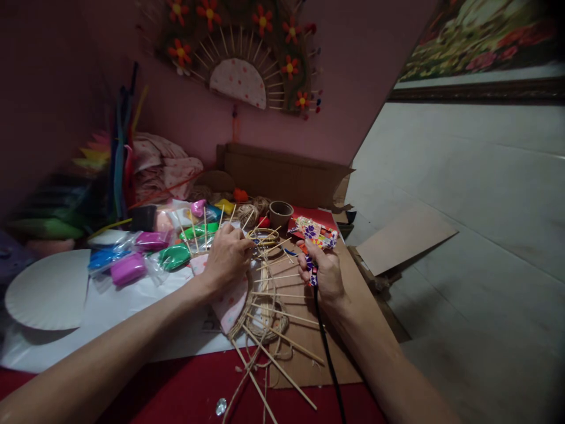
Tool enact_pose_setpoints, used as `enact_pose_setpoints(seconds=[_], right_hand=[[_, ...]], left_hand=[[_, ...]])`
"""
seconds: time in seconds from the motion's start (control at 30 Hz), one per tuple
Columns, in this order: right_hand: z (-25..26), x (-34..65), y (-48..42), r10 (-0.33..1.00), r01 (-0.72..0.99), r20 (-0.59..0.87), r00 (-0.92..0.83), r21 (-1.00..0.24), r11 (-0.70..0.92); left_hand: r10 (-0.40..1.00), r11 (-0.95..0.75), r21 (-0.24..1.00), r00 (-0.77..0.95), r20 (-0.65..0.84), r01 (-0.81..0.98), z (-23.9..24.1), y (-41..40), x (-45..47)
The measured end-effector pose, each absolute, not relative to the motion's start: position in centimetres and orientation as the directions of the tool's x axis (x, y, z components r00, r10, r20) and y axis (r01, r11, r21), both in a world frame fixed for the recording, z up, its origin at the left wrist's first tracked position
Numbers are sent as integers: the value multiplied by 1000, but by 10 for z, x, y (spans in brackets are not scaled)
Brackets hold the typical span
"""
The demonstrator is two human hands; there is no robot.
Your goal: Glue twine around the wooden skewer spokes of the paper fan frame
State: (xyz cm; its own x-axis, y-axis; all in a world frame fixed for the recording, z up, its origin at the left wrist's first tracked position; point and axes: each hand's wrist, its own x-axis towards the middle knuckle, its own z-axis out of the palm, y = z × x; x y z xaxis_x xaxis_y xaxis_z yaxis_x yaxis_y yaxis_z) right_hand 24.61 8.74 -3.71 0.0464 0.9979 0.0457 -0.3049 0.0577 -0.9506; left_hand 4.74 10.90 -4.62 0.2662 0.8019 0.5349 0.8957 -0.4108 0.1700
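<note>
My right hand (pixel 325 268) is wrapped around the handle of a flower-patterned hot glue gun (pixel 315 232), whose nozzle points left; a black cord trails down from it. On the table lies a half-round fan piece of pale dotted fabric (pixel 229 303) with twine around its curved rim and thin wooden sticks (pixel 282 296) spreading outward. My left hand (pixel 229 250) lies over the upper part of this fan, its fingers bent and pinched together among the sticks near the rim. What sits between those fingertips is hidden. A coil of jute twine (pixel 276 327) is under the sticks.
Bags of coloured modelling clay (pixel 128 268) and a cut paper plate (pixel 48 288) are on the left. A brown cup (pixel 281 213) and twine balls (pixel 247 215) stand behind the fan. Cardboard (pixel 318 353) lies beneath the sticks. A finished flowered fan (pixel 238 82) hangs on the wall.
</note>
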Motion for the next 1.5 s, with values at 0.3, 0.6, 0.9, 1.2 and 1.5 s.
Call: enact_pose_setpoints(seconds=[0.3, 0.6, 0.9, 1.2, 1.5], right_hand=[[-36, 245, 87, 998, -322, 38, 52, -945, 53], [-36, 244, 86, 996, -292, 37, 83, -955, 60], [-36, 245, 86, 997, -301, 39, 65, -952, 57], [-31, 242, 83, 995, -269, 59, 79, -960, 79], [-28, 242, 81, 994, -199, 52, 97, -977, 70]], left_hand=[[793, -429, 214, 253, 554, 877, -43, 108, 47], [794, -399, 259, 190, 578, 879, -38, 111, 44], [794, -301, 358, 24, 608, 884, -37, 125, 18], [795, -399, 226, 213, 568, 888, -42, 120, 21], [776, -417, 182, 244, 582, 890, -46, 120, 23]])
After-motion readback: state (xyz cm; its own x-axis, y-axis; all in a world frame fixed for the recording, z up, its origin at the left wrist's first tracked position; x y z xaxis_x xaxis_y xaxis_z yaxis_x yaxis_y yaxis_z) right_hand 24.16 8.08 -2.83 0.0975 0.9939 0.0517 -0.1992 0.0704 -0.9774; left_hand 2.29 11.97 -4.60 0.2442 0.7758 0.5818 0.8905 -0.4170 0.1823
